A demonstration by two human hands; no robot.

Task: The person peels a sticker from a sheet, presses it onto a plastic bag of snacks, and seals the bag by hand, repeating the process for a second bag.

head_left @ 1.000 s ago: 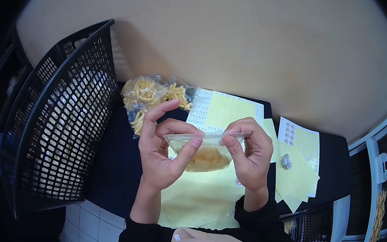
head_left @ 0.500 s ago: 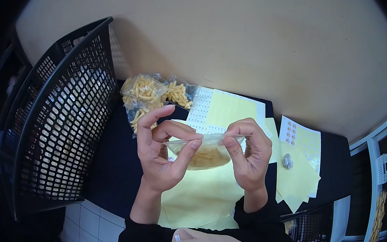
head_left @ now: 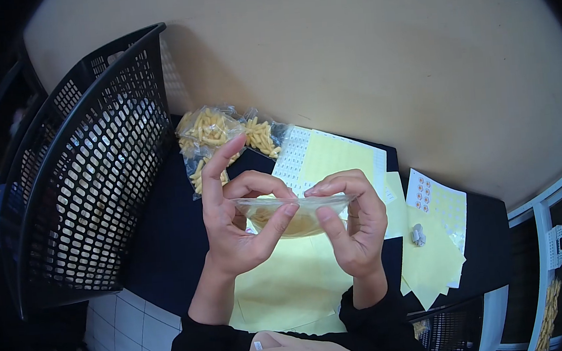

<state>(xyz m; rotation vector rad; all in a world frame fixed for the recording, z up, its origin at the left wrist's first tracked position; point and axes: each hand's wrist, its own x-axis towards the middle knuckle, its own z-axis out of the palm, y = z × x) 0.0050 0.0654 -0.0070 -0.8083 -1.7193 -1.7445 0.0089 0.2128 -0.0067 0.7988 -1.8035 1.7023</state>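
Observation:
A clear plastic bag (head_left: 308,223) with pale yellowish contents hangs between my hands in front of my chest. My left hand (head_left: 233,235) pinches its upper edge between thumb and fingers, the index finger raised. On the other side, my right hand (head_left: 361,227) holds the same edge, with its thumb on the near face and its fingers on the far face. The bag's mouth line runs nearly level. What exactly lies inside is blurred by the plastic. Beneath the bag are yellow sheets (head_left: 289,284) on the dark table.
A tall black perforated basket (head_left: 89,171) stands at left. Clear bags of pale yellow stick-shaped snacks (head_left: 208,128) lie against the wall. Sticker sheets (head_left: 292,151) cover the table's back, and more printed sheets (head_left: 438,196) with a small grey crumpled item (head_left: 418,234) lie at right.
My right hand has shifted slightly left along the bag's edge, its index finger now nearer my left fingertips. My left index finger has lifted higher, and the bag has tilted or risen a little.

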